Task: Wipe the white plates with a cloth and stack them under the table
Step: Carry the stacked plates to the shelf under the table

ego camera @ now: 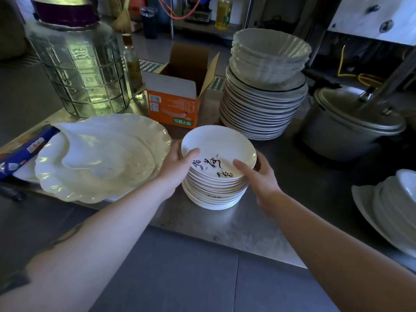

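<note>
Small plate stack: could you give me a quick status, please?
Both hands grip top plate, thumbs on rim. Cloth on scalloped platter. Nothing blocking.

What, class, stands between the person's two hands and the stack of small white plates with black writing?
Nothing visible. The left hand and right hand already hold the top of the stack of small white plates with black writing, thumbs on the uppermost plate.
</note>
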{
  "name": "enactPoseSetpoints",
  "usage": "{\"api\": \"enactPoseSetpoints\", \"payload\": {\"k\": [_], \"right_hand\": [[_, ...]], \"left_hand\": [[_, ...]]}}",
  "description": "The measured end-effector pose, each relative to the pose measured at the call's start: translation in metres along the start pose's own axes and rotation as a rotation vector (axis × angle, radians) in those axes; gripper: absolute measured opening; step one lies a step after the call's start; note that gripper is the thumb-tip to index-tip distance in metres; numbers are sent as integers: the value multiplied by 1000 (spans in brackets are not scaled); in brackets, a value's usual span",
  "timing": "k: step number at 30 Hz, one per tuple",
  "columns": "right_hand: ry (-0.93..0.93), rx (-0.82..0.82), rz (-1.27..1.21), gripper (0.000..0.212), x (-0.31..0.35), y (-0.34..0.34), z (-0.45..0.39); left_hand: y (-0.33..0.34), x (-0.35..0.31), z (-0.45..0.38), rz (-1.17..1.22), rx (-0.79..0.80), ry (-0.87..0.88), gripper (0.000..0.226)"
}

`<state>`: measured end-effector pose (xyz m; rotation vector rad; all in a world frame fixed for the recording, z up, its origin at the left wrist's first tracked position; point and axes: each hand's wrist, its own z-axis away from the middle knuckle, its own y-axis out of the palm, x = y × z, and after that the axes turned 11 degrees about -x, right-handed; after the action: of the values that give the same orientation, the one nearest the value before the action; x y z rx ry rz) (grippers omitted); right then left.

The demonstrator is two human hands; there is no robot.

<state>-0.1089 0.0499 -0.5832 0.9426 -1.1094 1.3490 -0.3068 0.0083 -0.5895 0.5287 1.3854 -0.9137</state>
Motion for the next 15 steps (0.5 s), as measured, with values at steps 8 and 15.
{"api": "enactPoseSetpoints", "payload": {"k": [8,15], "right_hand": [[-141,-84,693,44,21,-17,49],[-286,53,1173,43,104,-31,148]], "left_hand": [[-36,-32,49,-446,45,122,40],[-77,-125,139,-940,179,304,27]]}}
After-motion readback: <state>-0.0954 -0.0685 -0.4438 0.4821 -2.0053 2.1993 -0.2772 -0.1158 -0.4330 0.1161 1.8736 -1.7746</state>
